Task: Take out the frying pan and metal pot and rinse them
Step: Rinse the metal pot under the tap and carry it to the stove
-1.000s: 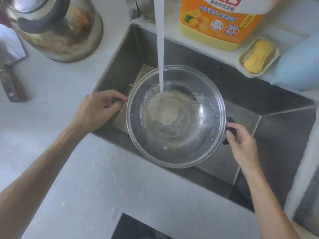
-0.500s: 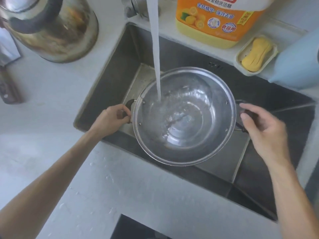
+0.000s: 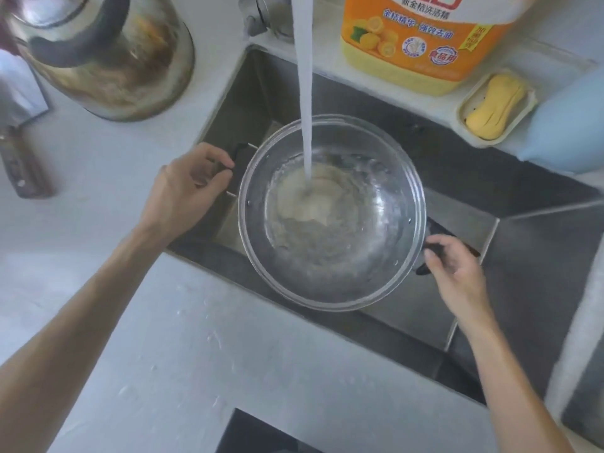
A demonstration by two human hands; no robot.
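Pot (image 3: 331, 223) is held over the sink (image 3: 539, 263), under the stream (image 3: 304, 93) from the tap (image 3: 258, 14), and water swirls inside it. From the left: a knife (image 3: 23, 165) and a kettle (image 3: 108, 57) stand on the worktop (image 3: 98, 197). The left hand (image 3: 186, 191) is closed around the pot's left handle. The right hand (image 3: 454, 269) grips the right handle, its fingers curled, though blur hides the exact hold. Behind the sink are a detergent bottle (image 3: 421, 44) and soap (image 3: 496, 106) in a dish.
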